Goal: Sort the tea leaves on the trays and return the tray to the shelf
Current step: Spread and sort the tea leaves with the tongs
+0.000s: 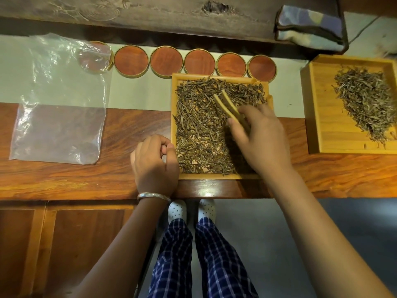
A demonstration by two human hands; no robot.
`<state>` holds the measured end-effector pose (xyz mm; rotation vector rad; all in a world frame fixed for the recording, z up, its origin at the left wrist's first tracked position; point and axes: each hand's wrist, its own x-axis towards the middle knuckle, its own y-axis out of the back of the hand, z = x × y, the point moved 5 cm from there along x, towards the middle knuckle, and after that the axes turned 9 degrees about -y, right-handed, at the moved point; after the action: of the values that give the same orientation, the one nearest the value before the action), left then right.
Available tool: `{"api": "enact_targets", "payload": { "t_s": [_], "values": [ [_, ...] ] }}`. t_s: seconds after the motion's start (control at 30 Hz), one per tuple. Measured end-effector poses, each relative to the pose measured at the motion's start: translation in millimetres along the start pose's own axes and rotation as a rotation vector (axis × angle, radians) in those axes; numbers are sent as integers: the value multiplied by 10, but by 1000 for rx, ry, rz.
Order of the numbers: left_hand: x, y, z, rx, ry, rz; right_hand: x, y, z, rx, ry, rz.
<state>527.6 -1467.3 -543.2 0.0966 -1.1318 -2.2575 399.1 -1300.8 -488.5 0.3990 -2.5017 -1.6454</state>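
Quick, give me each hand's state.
Left hand: pinches the tray edge.
Right hand: holds wooden tweezers over the tea leaves.

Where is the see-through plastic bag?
The plastic bag lies flat at the left of the head view, on the wooden counter, left of the row of round lids and the middle tea tray.
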Motion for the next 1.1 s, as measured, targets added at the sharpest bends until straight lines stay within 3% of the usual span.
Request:
{"api": "enact_targets", "payload": {
  "t_s": [0.17,0.33,0.57,1.1],
  "values": [
    [-6,6,11,16,-23,6,-124,-152,-101,-77,48,-98],
    [-7,10,14,23,-30,13,-223,-57,-27,-61,27,-71],
    [-3,15,19,29,-24,6,-317,-240,-365,-55,179,-186],
    [-2,-17,-16,7,-9,2,-350,-135,-149,-13,125,-127]
  ]
}}
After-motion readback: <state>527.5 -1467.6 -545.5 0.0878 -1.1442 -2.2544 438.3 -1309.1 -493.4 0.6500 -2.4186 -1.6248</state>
